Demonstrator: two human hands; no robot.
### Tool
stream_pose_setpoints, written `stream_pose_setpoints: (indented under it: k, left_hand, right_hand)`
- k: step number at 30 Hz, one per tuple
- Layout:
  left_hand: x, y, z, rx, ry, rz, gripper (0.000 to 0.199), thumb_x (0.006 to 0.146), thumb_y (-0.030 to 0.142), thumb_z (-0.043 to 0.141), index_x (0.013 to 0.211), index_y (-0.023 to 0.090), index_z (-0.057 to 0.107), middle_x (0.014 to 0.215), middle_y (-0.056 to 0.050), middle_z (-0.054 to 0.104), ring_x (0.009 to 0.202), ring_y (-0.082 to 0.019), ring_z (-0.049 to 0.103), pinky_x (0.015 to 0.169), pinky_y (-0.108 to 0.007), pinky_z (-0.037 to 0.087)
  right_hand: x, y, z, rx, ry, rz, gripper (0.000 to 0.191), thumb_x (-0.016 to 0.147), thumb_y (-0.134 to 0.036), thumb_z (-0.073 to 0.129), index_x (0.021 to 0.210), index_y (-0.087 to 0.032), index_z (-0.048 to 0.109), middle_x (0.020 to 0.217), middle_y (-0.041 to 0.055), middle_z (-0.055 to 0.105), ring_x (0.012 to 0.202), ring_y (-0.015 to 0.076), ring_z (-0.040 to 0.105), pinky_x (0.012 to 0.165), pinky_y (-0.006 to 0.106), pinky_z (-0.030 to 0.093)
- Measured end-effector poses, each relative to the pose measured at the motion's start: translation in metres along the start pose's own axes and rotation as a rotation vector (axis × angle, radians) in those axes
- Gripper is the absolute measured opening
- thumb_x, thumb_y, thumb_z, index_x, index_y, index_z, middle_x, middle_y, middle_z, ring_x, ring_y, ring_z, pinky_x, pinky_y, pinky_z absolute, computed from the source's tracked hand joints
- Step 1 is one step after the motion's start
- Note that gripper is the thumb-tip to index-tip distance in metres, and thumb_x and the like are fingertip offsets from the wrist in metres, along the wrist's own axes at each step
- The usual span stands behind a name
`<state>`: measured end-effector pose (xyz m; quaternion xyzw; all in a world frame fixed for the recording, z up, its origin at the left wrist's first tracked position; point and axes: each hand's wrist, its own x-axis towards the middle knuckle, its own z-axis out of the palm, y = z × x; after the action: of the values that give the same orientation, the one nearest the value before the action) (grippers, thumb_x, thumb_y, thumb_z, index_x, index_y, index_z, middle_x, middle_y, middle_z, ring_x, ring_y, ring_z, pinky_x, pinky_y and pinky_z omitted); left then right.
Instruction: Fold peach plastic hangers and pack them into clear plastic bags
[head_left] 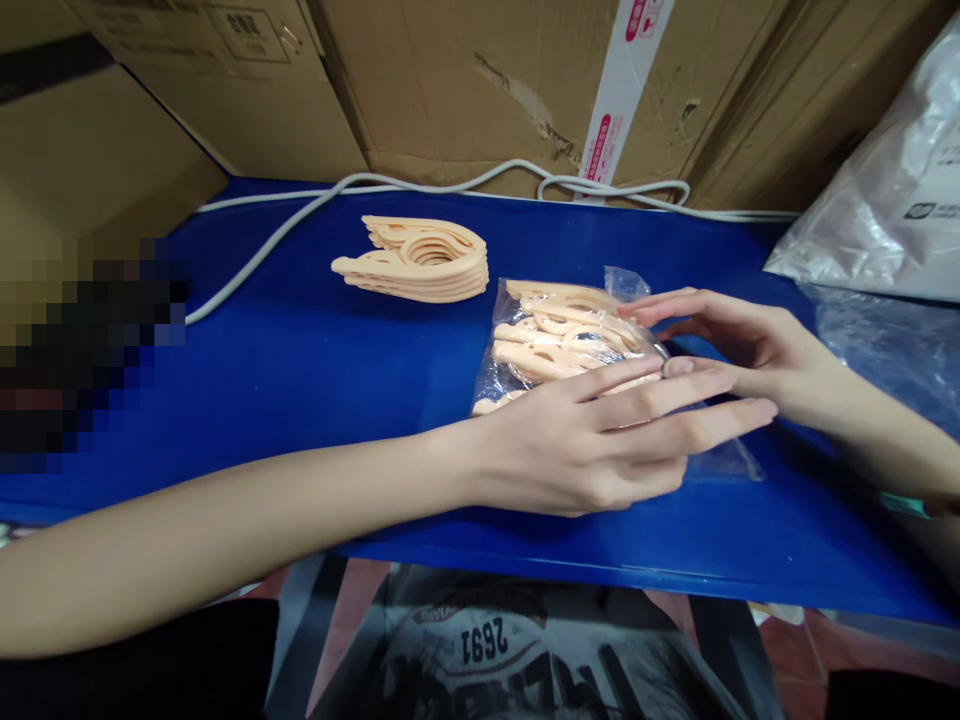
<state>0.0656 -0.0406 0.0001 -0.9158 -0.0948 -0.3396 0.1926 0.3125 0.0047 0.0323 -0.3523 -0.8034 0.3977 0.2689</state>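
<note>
A clear plastic bag (489, 372) holding several beige folding clothes hangers (551, 352) lies on the blue tabletop. My left hand (581, 440) rests over the bag's near side, fingers stretched out to the right and apart; its thumb is hidden. At the bag's right end is my right hand (750, 340), its index finger touching the plastic and its thumb spread away from it, close to the left fingertips. Both hands look open. Behind and left of the bag, a neat stack of the same hangers (450, 285) lies outside any bag.
A white cable (285, 235) runs along the back of the blue table (300, 390). Cardboard boxes (450, 90) stand behind it, with another box (90, 150) at left. A white plastic sack (877, 200) and clear plastic film (877, 335) lie at right.
</note>
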Motion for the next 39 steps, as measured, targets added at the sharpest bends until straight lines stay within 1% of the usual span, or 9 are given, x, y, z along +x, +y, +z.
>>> stream_pose_setpoints:
  k: [7,13,22,26,29,32,34,36,39]
  left_hand:
    - [-0.001,0.001,0.002,-0.028,-0.104,0.007,0.030,0.103,0.022,0.050,0.120,0.016,0.075,0.141,-0.005,0.070,0.136,-0.024,0.063,0.122,-0.040,0.044]
    - [-0.001,0.001,0.001,-0.042,-0.053,-0.026,0.031,0.105,0.023,0.048,0.124,0.015,0.072,0.126,-0.005,0.077,0.125,-0.021,0.068,0.120,-0.039,0.046]
    - [-0.001,0.000,0.000,-0.053,-0.095,-0.029,0.029,0.106,0.024,0.048,0.123,0.017,0.070,0.116,-0.004,0.077,0.112,-0.019,0.069,0.116,-0.039,0.046]
    - [-0.002,-0.001,0.001,-0.060,-0.103,-0.023,0.028,0.105,0.026,0.050,0.121,0.017,0.071,0.115,-0.004,0.076,0.115,-0.020,0.068,0.115,-0.039,0.047]
    - [-0.003,0.001,0.003,-0.016,-0.062,-0.001,0.029,0.104,0.020,0.053,0.127,0.022,0.071,0.109,-0.002,0.076,0.107,-0.018,0.071,0.109,-0.038,0.051]
    - [-0.004,0.002,0.006,0.029,-0.054,-0.011,0.054,0.101,0.010,0.056,0.147,0.039,0.057,0.095,0.004,0.073,0.085,-0.013,0.069,0.100,-0.036,0.056]
    - [-0.003,0.001,0.007,0.046,-0.057,-0.018,0.062,0.101,0.009,0.057,0.151,0.044,0.051,0.090,0.006,0.071,0.077,-0.011,0.067,0.097,-0.036,0.058]
    - [-0.002,0.000,0.006,0.059,-0.044,0.013,0.052,0.102,0.010,0.056,0.147,0.036,0.058,0.093,0.003,0.073,0.081,-0.012,0.069,0.099,-0.035,0.058]
    - [0.001,-0.003,0.003,0.043,-0.051,0.038,0.037,0.104,0.012,0.051,0.137,0.018,0.066,0.100,-0.004,0.077,0.096,-0.016,0.072,0.103,-0.035,0.055]
  right_hand:
    - [0.002,0.000,0.001,-0.084,-0.035,-0.053,0.034,0.094,-0.038,0.071,0.128,-0.039,0.071,0.141,-0.0003,0.068,0.136,0.0255,0.060,0.115,0.046,0.048]
    - [0.002,-0.009,0.004,-0.142,-0.028,-0.014,0.035,0.092,-0.043,0.072,0.128,-0.041,0.071,0.141,0.0005,0.067,0.134,0.0296,0.061,0.118,0.056,0.047]
    - [0.001,-0.006,0.007,-0.257,-0.050,-0.083,0.042,0.093,-0.044,0.071,0.135,-0.044,0.067,0.146,-0.0009,0.064,0.137,0.0303,0.059,0.119,0.055,0.044]
    - [0.001,-0.004,0.008,-0.331,-0.060,-0.113,0.046,0.093,-0.045,0.070,0.139,-0.041,0.065,0.149,0.0007,0.063,0.138,0.0322,0.057,0.118,0.056,0.044]
    - [0.001,-0.005,0.009,-0.393,-0.074,-0.120,0.046,0.095,-0.046,0.065,0.141,-0.039,0.064,0.152,0.0018,0.061,0.140,0.0339,0.056,0.117,0.057,0.045]
    - [0.000,-0.006,0.012,-0.476,-0.097,-0.142,0.047,0.098,-0.046,0.060,0.143,-0.036,0.062,0.158,0.0035,0.055,0.145,0.0354,0.051,0.119,0.060,0.042]
    - [0.000,-0.007,0.015,-0.521,-0.107,-0.159,0.048,0.099,-0.045,0.058,0.144,-0.033,0.061,0.163,0.0049,0.049,0.150,0.0354,0.045,0.122,0.061,0.038]
    - [0.001,-0.007,0.018,-0.548,-0.097,-0.153,0.048,0.099,-0.047,0.056,0.144,-0.031,0.060,0.165,0.0060,0.047,0.152,0.0347,0.043,0.123,0.060,0.037]
    - [0.004,-0.007,0.021,-0.590,-0.054,-0.086,0.048,0.100,-0.053,0.052,0.141,-0.031,0.060,0.160,0.0069,0.053,0.146,0.0349,0.052,0.117,0.059,0.045]
